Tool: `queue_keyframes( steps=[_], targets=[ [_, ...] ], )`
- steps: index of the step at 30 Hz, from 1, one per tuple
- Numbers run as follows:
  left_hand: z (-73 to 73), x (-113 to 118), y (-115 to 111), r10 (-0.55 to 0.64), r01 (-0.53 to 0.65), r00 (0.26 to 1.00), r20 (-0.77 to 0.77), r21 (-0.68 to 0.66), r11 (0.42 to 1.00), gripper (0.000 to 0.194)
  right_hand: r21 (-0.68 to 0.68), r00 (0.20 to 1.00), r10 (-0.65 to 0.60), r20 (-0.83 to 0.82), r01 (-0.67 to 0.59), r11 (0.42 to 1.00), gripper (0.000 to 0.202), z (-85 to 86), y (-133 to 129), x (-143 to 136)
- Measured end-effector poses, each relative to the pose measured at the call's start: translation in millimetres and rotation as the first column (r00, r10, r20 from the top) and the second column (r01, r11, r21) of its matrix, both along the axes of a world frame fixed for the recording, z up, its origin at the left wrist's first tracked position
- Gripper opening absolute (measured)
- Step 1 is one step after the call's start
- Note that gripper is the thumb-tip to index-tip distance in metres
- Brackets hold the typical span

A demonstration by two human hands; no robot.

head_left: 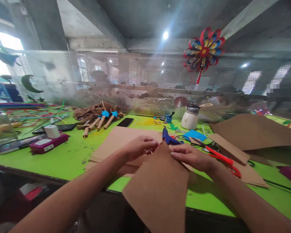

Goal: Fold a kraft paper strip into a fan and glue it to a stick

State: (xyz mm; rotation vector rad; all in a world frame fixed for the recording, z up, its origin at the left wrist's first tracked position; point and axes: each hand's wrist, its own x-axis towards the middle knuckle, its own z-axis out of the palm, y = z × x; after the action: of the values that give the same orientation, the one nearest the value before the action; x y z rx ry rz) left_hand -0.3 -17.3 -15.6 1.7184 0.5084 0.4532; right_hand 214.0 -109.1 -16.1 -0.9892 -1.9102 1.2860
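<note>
A sheet of brown kraft paper hangs over the table's front edge, its pointed corner up between my two hands. My left hand is closed, thumb and fingers pinched at the left of that corner. On the other side, my right hand pinches the paper's right edge with thumb and forefinger. Just beyond the corner lies a blue hot glue gun. Under and behind my left hand rests a stack of brown paper sheets. Red-handled scissors lie to the right of my right hand.
Brown paper pieces with blue flowers lie at the back left, near a black phone. A white jar stands behind blue paper. Large brown paper covers the right. A purple power strip sits left.
</note>
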Motion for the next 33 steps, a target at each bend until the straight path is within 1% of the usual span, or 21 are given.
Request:
queue_keyframes(
  steps=[1,3,4,6,8,11,14,16,19,21,23,27,29,31,33],
  targets=[
    [0.6,0.6,1.7,0.014,-0.014,1.000,0.000,0.060,0.998,0.031,0.049,0.993,-0.003,0.116,-0.002,0.999,0.033,0.3,1.5,0.3],
    [-0.9,3.0,1.7,0.035,-0.028,0.999,-0.028,0.210,0.977,0.034,0.198,0.940,-0.065,0.335,-0.003,0.980,0.033,-1.9,5.9,-1.0],
    [-2.9,4.9,0.3,0.044,-0.025,0.997,-0.059,0.297,0.955,0.034,0.276,0.905,-0.116,0.409,-0.002,0.961,0.034,-4.5,8.5,-2.5],
    [-8.7,9.1,-3.4,0.059,0.001,0.990,-0.125,0.433,0.901,0.032,0.390,0.851,-0.215,0.479,0.012,0.921,0.033,-11.2,13.1,-6.7],
    [-14.9,12.2,-6.1,0.068,0.021,0.985,-0.160,0.500,0.866,0.030,0.447,0.826,-0.291,0.482,0.053,0.893,0.030,-18.0,16.0,-10.8],
    [-20.3,12.0,-6.1,0.073,0.041,0.978,-0.196,0.522,0.852,0.027,0.492,0.812,-0.377,0.446,0.129,0.861,0.026,-25.5,17.8,-14.6],
    [-20.5,9.2,-3.6,0.031,0.096,0.975,-0.218,0.546,0.832,0.026,0.513,0.809,-0.452,0.375,0.225,0.828,0.024,-31.3,19.7,-15.6],
    [-19.6,8.6,-2.6,0.020,0.112,0.975,-0.220,0.568,0.816,0.028,0.528,0.814,-0.485,0.321,0.271,0.805,0.023,-34.3,21.2,-16.1],
    [-19.3,10.6,-2.3,0.041,0.098,0.974,-0.222,0.580,0.809,0.029,0.553,0.819,-0.497,0.286,0.283,0.784,0.023,-35.3,21.9,-18.0],
    [-19.6,12.5,-2.4,0.058,0.088,0.972,-0.227,0.585,0.806,0.029,0.558,0.818,-0.499,0.286,0.281,0.781,0.021,-33.9,21.2,-19.5],
    [-19.7,13.9,-2.1,0.088,0.070,0.969,-0.229,0.602,0.796,0.027,0.559,0.818,-0.504,0.277,0.290,0.777,0.020,-32.4,20.4,-20.2],
    [-19.6,14.6,0.4,0.147,0.036,0.961,-0.233,0.636,0.771,0.023,0.595,0.816,-0.521,0.253,0.293,0.748,0.020,-32.7,22.5,-15.2],
    [-20.0,14.5,3.0,0.166,0.036,0.956,-0.240,0.660,0.751,0.022,0.595,0.810,-0.504,0.298,0.255,0.762,0.017,-34.1,25.2,-10.4],
    [-20.8,14.8,5.9,0.181,0.043,0.951,-0.250,0.689,0.723,0.021,0.570,0.806,-0.480,0.347,0.225,0.790,0.015,-35.5,27.8,-6.2],
    [-21.6,15.4,8.1,0.188,0.060,0.945,-0.268,0.705,0.707,0.020,0.545,0.808,-0.465,0.362,0.221,0.809,0.014,-36.5,29.6,-3.8]
  ],
)
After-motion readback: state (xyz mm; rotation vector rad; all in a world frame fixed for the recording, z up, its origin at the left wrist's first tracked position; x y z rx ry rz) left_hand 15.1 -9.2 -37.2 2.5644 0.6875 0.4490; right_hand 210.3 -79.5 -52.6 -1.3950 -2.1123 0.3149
